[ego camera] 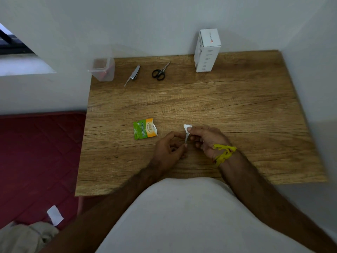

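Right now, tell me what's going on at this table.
A person at the wooden table pinches a small white paper strip between both hands: the right hand holds its upper end, the left hand its lower end. A torn-open green and orange sachet lies flat to their left. At the far edge sit black-handled scissors, a metal nail clipper, a clear plastic container and a tall white cardboard box.

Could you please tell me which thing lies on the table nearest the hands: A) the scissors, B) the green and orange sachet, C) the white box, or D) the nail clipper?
B: the green and orange sachet lies just beside the left hand; the scissors, nail clipper and white box sit much farther away.
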A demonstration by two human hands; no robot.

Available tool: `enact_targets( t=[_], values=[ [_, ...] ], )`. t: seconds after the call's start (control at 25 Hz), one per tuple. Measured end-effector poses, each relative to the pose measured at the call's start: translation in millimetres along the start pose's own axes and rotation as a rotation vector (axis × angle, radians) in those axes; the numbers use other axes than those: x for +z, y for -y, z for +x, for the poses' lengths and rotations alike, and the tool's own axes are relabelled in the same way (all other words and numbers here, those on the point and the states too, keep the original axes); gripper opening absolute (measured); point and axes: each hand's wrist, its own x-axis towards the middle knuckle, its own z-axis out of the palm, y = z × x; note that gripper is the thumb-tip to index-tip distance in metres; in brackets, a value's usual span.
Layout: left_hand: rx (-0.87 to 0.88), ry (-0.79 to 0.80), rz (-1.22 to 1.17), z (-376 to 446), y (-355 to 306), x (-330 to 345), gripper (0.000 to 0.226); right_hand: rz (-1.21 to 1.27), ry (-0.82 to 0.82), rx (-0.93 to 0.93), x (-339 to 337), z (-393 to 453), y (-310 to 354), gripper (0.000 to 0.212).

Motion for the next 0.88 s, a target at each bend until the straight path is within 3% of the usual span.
enact_targets(
  t=[0.12,0.36,0.56,0.72,0.8,0.88],
  values=[
    [0.039,-0.03,0.044,0.1,0.1,3.3,0.02,-0.059,-0.024,-0.021,3.7,0.0,-1.2,0.02],
    [0.022,-0.014,0.122,2.0,-2.9,3.2,0.015,0.06,-0.095,0.041,2.9,4.2,0.4,0.011],
    [0.098,0.002,0.286,0.9,-2.7,3.3,0.016,0.015,-0.213,-0.091,5.0,1.9,-4.8,0.002],
    [0.134,-0.018,0.425,1.7,-2.9,3.1,0.019,0.142,-0.313,-0.032,2.0,7.9,-1.2,0.011],
    [0.119,-0.029,0.362,1.9,-1.8,3.3,0.017,0.178,-0.374,-0.084,-5.2,8.5,2.1,0.011],
    [0.015,-0.031,0.125,3.3,-1.2,2.7,0.016,0.176,-0.347,-0.136,-11.2,8.7,2.3,0.01]
  ],
)
